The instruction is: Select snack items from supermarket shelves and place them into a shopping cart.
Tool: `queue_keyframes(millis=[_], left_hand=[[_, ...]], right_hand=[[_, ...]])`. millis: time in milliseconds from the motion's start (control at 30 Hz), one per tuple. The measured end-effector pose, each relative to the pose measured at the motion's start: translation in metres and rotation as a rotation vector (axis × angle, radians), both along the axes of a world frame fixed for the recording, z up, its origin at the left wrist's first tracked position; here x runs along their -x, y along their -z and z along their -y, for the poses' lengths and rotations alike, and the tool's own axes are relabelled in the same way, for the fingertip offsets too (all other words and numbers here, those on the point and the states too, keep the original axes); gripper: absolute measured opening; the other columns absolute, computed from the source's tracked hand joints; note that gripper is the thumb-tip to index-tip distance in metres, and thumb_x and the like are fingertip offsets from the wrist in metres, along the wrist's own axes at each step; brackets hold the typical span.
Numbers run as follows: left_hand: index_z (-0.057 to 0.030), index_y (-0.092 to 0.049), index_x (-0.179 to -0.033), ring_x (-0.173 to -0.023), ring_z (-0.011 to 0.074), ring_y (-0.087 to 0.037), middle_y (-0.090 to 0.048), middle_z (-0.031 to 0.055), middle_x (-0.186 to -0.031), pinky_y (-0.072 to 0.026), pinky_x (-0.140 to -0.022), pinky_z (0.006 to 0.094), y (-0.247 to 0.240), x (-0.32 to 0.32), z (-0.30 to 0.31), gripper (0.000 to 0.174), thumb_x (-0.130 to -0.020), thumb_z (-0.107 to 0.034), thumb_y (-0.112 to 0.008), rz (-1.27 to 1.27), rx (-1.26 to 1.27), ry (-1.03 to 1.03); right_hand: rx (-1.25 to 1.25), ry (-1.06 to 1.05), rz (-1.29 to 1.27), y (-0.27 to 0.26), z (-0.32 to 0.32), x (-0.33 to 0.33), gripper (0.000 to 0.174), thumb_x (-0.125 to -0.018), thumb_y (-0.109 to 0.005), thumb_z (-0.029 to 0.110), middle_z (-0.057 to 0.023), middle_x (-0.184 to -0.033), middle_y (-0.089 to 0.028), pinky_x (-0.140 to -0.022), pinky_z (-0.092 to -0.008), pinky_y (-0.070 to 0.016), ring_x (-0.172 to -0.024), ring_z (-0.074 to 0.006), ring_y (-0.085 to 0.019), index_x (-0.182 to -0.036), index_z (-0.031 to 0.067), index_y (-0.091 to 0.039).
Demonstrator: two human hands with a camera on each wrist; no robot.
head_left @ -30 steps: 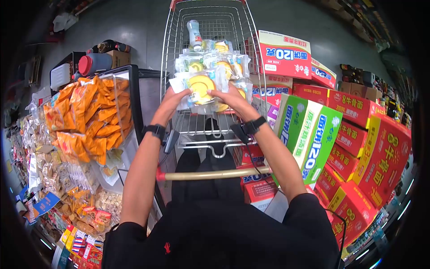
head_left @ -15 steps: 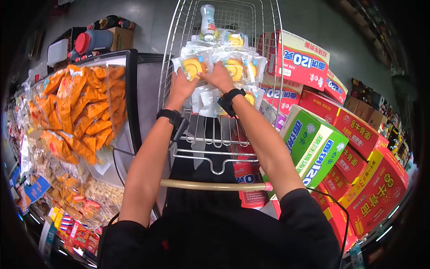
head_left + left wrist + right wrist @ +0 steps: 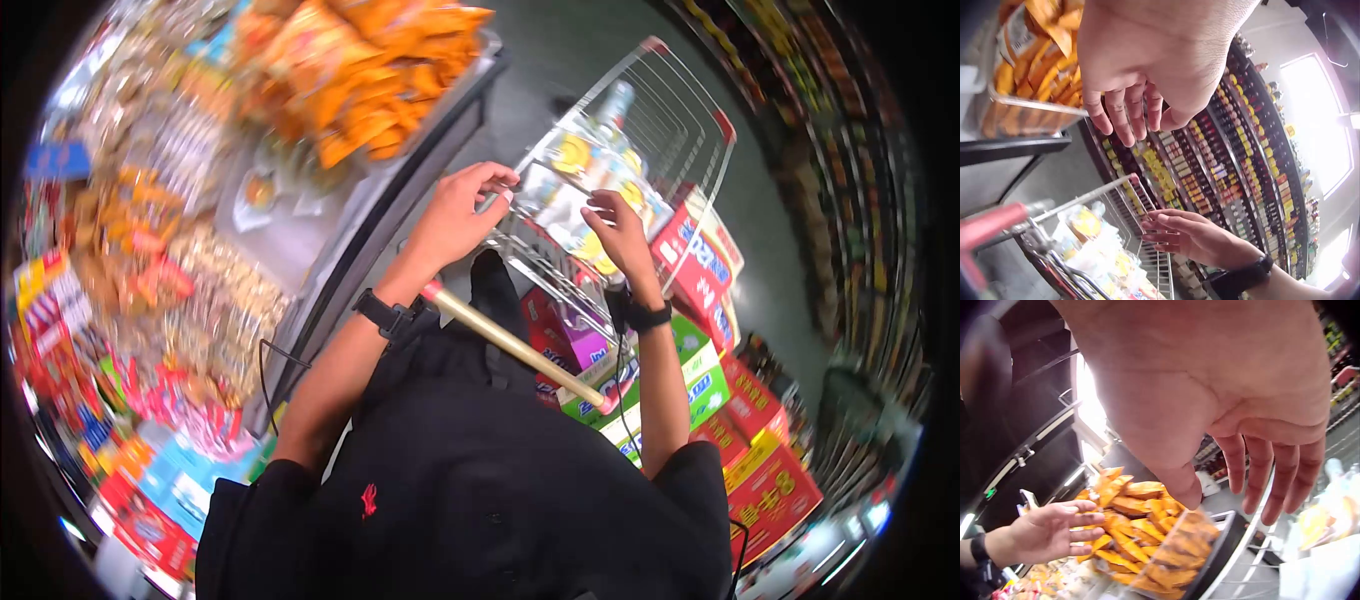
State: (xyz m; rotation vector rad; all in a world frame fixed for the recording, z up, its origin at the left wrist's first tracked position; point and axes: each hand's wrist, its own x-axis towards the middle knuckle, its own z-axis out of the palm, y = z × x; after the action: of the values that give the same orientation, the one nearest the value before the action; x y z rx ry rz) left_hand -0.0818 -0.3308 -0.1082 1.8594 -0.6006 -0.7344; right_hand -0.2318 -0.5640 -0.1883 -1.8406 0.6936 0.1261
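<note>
In the head view my left hand point(image 3: 462, 215) hovers by the near left side of a wire shopping cart point(image 3: 515, 347), fingers loosely bent and holding nothing. Over the cart's right side hangs my right hand point(image 3: 620, 238), also bare, its fingers relaxed. Clear packets with yellow round pieces point(image 3: 572, 155) lie in the basket between and beyond the hands, and a pale bottle point(image 3: 617, 100) is at their far end. The left wrist view shows the left palm point(image 3: 1154, 56) above the cart, apart from the packets. In the right wrist view, the right fingers point(image 3: 1260, 469) hang spread with nothing between them.
On the left, a display bin holds orange bags point(image 3: 375, 85), with other packaged snacks point(image 3: 190, 140) beside it. Stacked red cartons point(image 3: 755, 490) and a green-and-white carton point(image 3: 700, 385) stand right of the cart. Long stocked shelves point(image 3: 815, 150) line the far right.
Both hands have let go of the packets, lifted and moved apart. The head view has turned, so the cart now lies tilted toward the upper right and more of the left display shows.
</note>
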Motion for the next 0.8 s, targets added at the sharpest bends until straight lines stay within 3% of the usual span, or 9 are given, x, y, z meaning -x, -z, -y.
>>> queue_keyframes(millis=[167, 200, 300, 367, 433, 500, 567, 667, 800], left_hand=[[-0.0037, -0.061, -0.112, -0.098, 0.0201, -0.066, -0.066, 0.0097, -0.11, -0.0516, -0.083, 0.0329, -0.002, -0.021, -0.152, 0.026, -0.087, -0.011, -0.065, 0.097, -0.076, -0.352], [-0.0033, -0.059, -0.113, -0.099, 0.0223, -0.066, -0.065, 0.0113, -0.113, -0.0513, -0.084, 0.0347, 0.006, -0.022, -0.182, 0.03, -0.086, -0.012, -0.066, 0.12, -0.13, -0.412], [-0.0009, -0.052, -0.123, -0.107, 0.0324, -0.06, -0.058, 0.0183, -0.119, -0.0479, -0.093, 0.04, 0.047, -0.036, -0.266, 0.049, -0.08, -0.018, -0.071, 0.301, -0.368, -0.479], [-0.0004, -0.048, -0.128, -0.112, 0.0347, -0.056, -0.055, 0.0206, -0.123, -0.0465, -0.095, 0.0411, 0.059, -0.05, -0.296, 0.06, -0.078, -0.022, -0.074, 0.322, -0.477, -0.542], [0.0019, -0.04, -0.135, -0.121, 0.0394, -0.049, -0.049, 0.0245, -0.129, -0.0439, -0.099, 0.0429, 0.077, -0.073, -0.313, 0.081, -0.071, -0.029, -0.079, 0.248, -0.567, -0.548], [0.0024, -0.04, -0.135, -0.122, 0.0394, -0.049, -0.049, 0.0248, -0.13, -0.044, -0.099, 0.0423, 0.104, -0.09, -0.315, 0.085, -0.069, -0.031, -0.081, 0.155, -0.651, -0.536], [0.0044, -0.04, -0.134, -0.123, 0.0399, -0.049, -0.05, 0.0255, -0.131, -0.0441, -0.1, 0.0421, 0.137, -0.112, -0.314, 0.094, -0.062, -0.032, -0.087, -0.009, -0.692, -0.475], [0.0054, -0.04, -0.134, -0.121, 0.0399, -0.051, -0.053, 0.0265, -0.129, -0.0443, -0.1, 0.0423, 0.196, -0.119, -0.308, 0.096, -0.058, -0.027, -0.09, -0.12, -0.614, -0.358], [0.0007, -0.043, -0.129, -0.12, 0.0377, -0.054, -0.057, 0.0219, -0.127, -0.0466, -0.098, 0.0443, 0.226, -0.109, -0.293, 0.087, -0.06, -0.025, -0.089, -0.117, -0.508, -0.621]], right_hand=[[0.052, -0.43, 0.097, -0.089, -0.129, -0.078, 0.038, -0.088, -0.069, 0.023, -0.0115, -0.101, -0.068, -0.073, -0.0339, -0.0524, -0.093, -0.0213, -0.067, -0.116, 0.0019, -0.057], [0.115, -0.557, 0.096, -0.095, -0.156, -0.093, 0.039, -0.089, -0.068, 0.023, -0.0119, -0.107, -0.067, -0.081, -0.0345, -0.0523, -0.098, -0.0217, -0.066, -0.12, 0.0022, -0.056], [0.315, -0.831, 0.283, -0.09, -0.239, -0.134, 0.041, -0.082, -0.071, 0.022, -0.0166, -0.105, -0.064, -0.083, -0.0387, -0.0517, -0.102, -0.0314, -0.063, -0.115, 0.0025, -0.056], [0.531, -0.948, 0.302, -0.087, -0.292, -0.158, 0.037, -0.078, -0.072, 0.021, -0.0144, -0.104, -0.061, -0.083, -0.0394, -0.051, -0.102, -0.0315, -0.06, -0.107, 0.0033, -0.056], [0.742, -1.026, 0.329, -0.066, -0.339, -0.185, 0.036, -0.075, -0.073, 0.021, -0.0121, -0.104, -0.059, -0.083, -0.0389, -0.0505, -0.104, -0.0306, -0.059, -0.102, 0.0045, -0.056], [0.945, -1.077, 0.364, -0.021, -0.373, -0.213, 0.036, -0.073, -0.074, 0.021, -0.0095, -0.104, -0.057, -0.082, -0.0373, -0.0501, -0.107, -0.0286, -0.057, -0.101, 0.0063, -0.056], [1.095, -1.105, 0.264, 0.003, -0.396, -0.245, 0.043, -0.072, -0.071, 0.015, -0.0095, -0.113, -0.056, -0.083, -0.0379, -0.0506, -0.109, -0.0256, -0.057, -0.111, 0.007, -0.055], [1.245, -1.119, 0.329, 0.042, -0.407, -0.28, 0.046, -0.073, -0.071, 0.018, -0.0086, -0.117, -0.055, -0.087, -0.0379, -0.0485, -0.114, -0.0255, -0.054, -0.115, 0.0082, -0.056], [1.303, -1.106, 0.487, 0.095, -0.393, -0.299, 0.05, -0.077, -0.067, 0.021, -0.0049, -0.12, -0.054, -0.088, -0.0402, -0.0471, -0.114, -0.0242, -0.053, -0.125, 0.0132, -0.054]])
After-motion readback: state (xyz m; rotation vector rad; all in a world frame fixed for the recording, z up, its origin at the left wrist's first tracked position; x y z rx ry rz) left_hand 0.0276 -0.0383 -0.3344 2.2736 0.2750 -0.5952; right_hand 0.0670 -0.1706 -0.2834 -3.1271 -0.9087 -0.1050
